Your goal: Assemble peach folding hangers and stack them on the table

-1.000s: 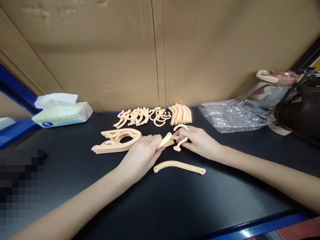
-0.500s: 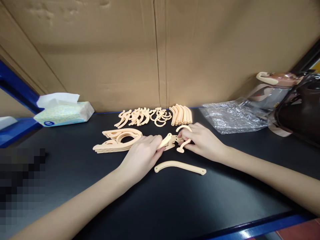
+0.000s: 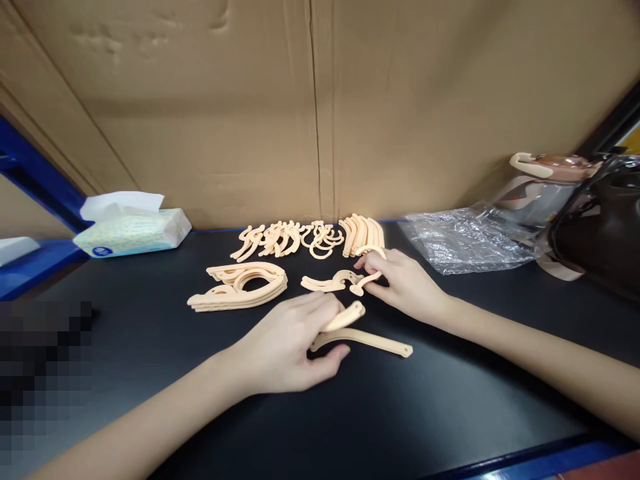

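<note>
My left hand (image 3: 295, 340) is closed around a short beige plastic arm piece (image 3: 346, 316), held just above a long curved beige arm (image 3: 367, 341) that lies on the black table (image 3: 150, 360); its fingers touch that arm's left end. My right hand (image 3: 400, 280) pinches a beige hook piece (image 3: 367, 280) at the right end of a flat beige hanger part (image 3: 327, 282) lying on the table.
A stack of folded beige hangers (image 3: 240, 288) lies to the left. Rows of loose beige hooks (image 3: 287, 240) and arms (image 3: 363, 233) sit by the cardboard wall. A tissue pack (image 3: 133, 230) is far left; a clear plastic bag (image 3: 465, 240) and a dark bag (image 3: 605, 227) are right.
My left hand has pulled back toward me with the short arm piece, away from the flat hanger part, down to the long curved arm. My right hand stays on the hook.
</note>
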{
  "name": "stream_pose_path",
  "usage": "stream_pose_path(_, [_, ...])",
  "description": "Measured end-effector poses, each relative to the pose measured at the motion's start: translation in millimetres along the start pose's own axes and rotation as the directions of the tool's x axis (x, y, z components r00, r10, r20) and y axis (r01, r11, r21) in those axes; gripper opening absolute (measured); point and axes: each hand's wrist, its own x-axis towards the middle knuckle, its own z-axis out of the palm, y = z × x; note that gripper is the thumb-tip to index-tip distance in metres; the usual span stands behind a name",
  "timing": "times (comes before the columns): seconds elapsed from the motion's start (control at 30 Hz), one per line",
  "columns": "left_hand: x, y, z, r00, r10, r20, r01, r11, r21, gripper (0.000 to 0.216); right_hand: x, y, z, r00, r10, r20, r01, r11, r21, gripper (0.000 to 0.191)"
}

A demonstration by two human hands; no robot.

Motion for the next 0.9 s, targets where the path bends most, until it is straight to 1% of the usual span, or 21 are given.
stream_pose_path(0.07, [-1, 4, -1, 0.997, 0.048, 0.063, -0.047, 0.999, -0.021, 0.01, 0, 2, -3, 0.997, 0.059, -0.047, -0.054, 0.993, 0.106, 0.008])
stream_pose_path(0.1, [-1, 5, 0, 0.995, 0.062, 0.083, -0.061, 0.998, -0.011, 0.014, 0, 3, -4, 0.994, 0.091, -0.064, -0.079, 0.983, 0.168, 0.009])
stream_pose_path(0.17, [-1, 5, 2, 0.991, 0.075, 0.109, -0.08, 0.996, 0.035, 0.024, 0, 5, -4, 0.984, 0.155, -0.082, -0.128, 0.954, 0.273, 0.009])
stream_pose_path(0.2, [0, 4, 4, 0.992, 0.07, 0.107, -0.077, 0.995, 0.067, 0.025, 1, 6, -3, 0.979, 0.184, -0.085, -0.149, 0.938, 0.314, 0.009])
stream_pose_path(0.27, [1, 0, 7, 0.998, 0.03, 0.06, -0.038, 0.991, 0.132, 0.019, 2, 8, 0, 0.97, 0.227, -0.086, -0.178, 0.906, 0.385, 0.01])
stream_pose_path(0.33, [2, -5, 9, 0.999, -0.033, -0.011, 0.034, 0.98, 0.195, 0.01, 3, 10, 3, 0.967, 0.243, -0.073, -0.184, 0.871, 0.456, 0.013])
stream_pose_path(0.4, [4, -9, 9, 0.995, -0.085, -0.049, 0.095, 0.961, 0.259, 0.009, 3, 10, 4, 0.971, 0.235, -0.045, -0.177, 0.832, 0.525, 0.014])
stream_pose_path(0.5, [5, -12, 7, 0.988, -0.121, -0.099, 0.148, 0.925, 0.349, 0.01, 3, 10, 2, 0.978, 0.208, -0.004, -0.16, 0.762, 0.627, 0.012])
stream_pose_path(0.6, [4, -7, 4, 0.964, -0.137, -0.229, 0.212, 0.914, 0.346, 0.018, 3, 10, -1, 0.982, 0.187, 0.025, -0.15, 0.692, 0.706, 0.014])
stream_pose_path(0.67, [2, 1, 3, 0.952, -0.144, -0.269, 0.224, 0.928, 0.297, 0.022, 2, 11, -1, 0.983, 0.182, 0.034, -0.147, 0.653, 0.743, 0.013])
stream_pose_path(0.73, [0, 9, 4, 0.956, -0.155, -0.25, 0.213, 0.95, 0.227, 0.022, 2, 12, 0, 0.982, 0.184, 0.038, -0.145, 0.617, 0.774, 0.017])
stream_pose_path(0.83, [-4, 18, 8, 0.977, -0.163, -0.135, 0.182, 0.973, 0.142, 0.018, 3, 14, 2, 0.977, 0.198, 0.076, -0.176, 0.556, 0.812, 0.02])
stream_pose_path(0.9, [-5, 21, 11, 0.984, -0.17, -0.059, 0.177, 0.975, 0.137, 0.018, 3, 15, 3, 0.971, 0.202, 0.13, -0.217, 0.505, 0.835, 0.018])
